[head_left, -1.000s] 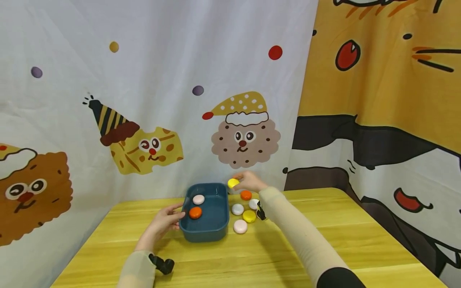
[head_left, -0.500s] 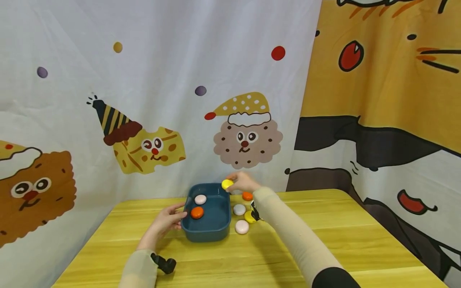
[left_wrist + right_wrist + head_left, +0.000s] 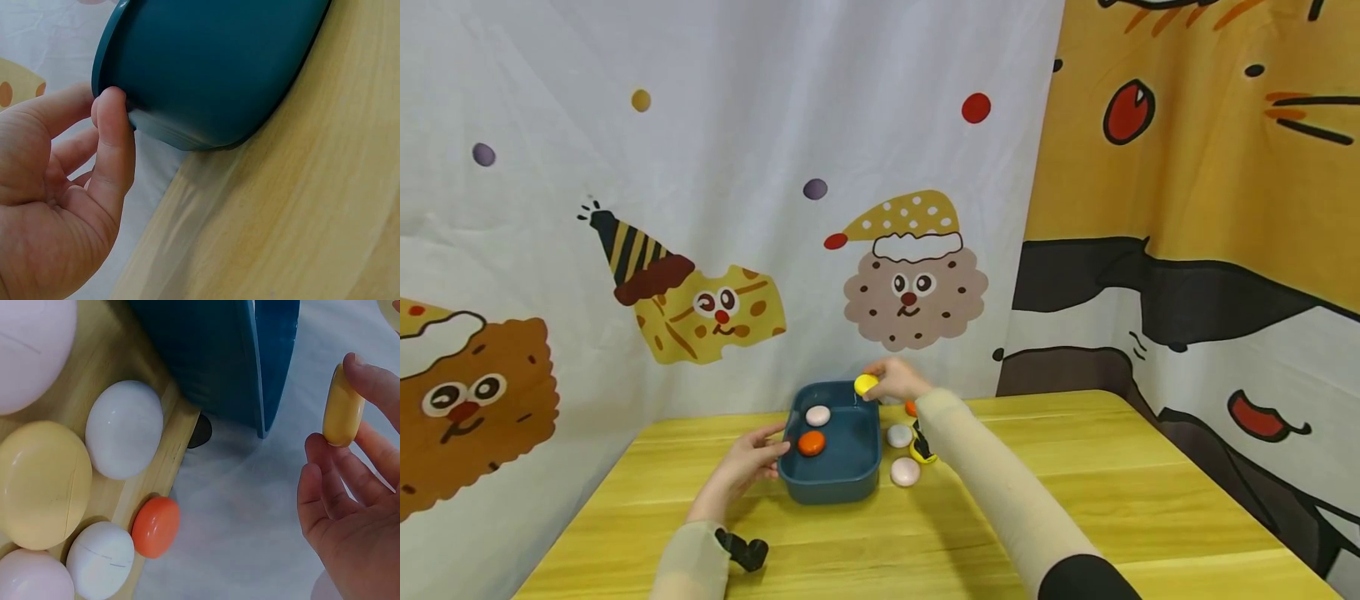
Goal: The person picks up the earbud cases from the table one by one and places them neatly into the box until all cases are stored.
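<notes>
My left hand [image 3: 747, 460] grips the left side of a dark blue rectangular container [image 3: 828, 492], thumb at the rim. In the left wrist view, its fingertips pinch the container's wall [image 3: 206, 69]. A yellow rounded disc [image 3: 866, 384] is between the thumb and fingers of my right hand [image 3: 898, 380], over the container's far right corner. The right wrist view shows that yellow disc [image 3: 343, 407] edge-on, pinched at its top and bottom. Inside the container lie a pale pink disc [image 3: 817, 415] and an orange disc [image 3: 811, 443].
Right of the container, on the wooden table [image 3: 820, 558], lie a white disc [image 3: 899, 435], a pink disc [image 3: 905, 472], a partly covered yellow disc [image 3: 922, 452] and an orange disc [image 3: 155, 527]. A printed curtain [image 3: 737, 167] hangs behind the table's far edge.
My right hand has carried the yellow disc leftward, from beside the container to over its far right corner. The sleeve now covers more of the loose discs. My left hand keeps its place.
</notes>
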Available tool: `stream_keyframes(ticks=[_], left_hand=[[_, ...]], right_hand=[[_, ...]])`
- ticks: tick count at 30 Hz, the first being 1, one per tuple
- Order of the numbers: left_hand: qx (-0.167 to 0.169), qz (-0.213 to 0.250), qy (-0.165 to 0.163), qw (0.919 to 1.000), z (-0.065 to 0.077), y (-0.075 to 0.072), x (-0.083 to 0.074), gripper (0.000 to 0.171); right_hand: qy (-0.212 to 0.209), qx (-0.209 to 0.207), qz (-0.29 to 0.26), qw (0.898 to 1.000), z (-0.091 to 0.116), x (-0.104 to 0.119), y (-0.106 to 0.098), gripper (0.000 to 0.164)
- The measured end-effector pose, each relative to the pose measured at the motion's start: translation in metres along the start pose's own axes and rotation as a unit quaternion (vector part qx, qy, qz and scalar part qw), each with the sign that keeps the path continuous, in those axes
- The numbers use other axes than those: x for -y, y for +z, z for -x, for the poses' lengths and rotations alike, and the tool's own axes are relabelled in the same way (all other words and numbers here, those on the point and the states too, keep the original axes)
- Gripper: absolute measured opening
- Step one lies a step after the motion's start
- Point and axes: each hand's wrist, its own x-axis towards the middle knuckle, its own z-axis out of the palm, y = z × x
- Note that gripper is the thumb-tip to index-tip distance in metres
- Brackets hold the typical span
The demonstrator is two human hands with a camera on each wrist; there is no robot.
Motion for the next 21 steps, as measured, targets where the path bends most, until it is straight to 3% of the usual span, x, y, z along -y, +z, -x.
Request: stream_keyframes(ticks=[21], left_hand=[[-0.005,0.003,0.004,1.0000,0.002,0.001,-0.001,0.057]], right_hand=[[-0.008,0.028,-0.004,1.000,-0.015,0.008,0.018,0.056]])
